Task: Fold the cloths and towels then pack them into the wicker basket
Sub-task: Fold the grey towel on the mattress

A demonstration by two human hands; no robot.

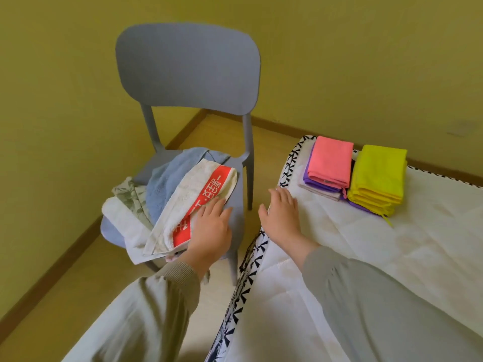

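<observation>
head view, left hand (212,227) on red-striped towel (206,186), right hand (280,216) on mattress (397,257)

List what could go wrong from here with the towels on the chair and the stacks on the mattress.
1. The towel pile overhangs the chair; pulling the white towel under the left hand may drag the rest to the floor.
2. The pink stack and yellow stack sit near the mattress edge; spreading a towel there could knock them off.

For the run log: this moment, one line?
left hand on red-banded towel | right hand at mattress edge | folded cloths stacked
</observation>
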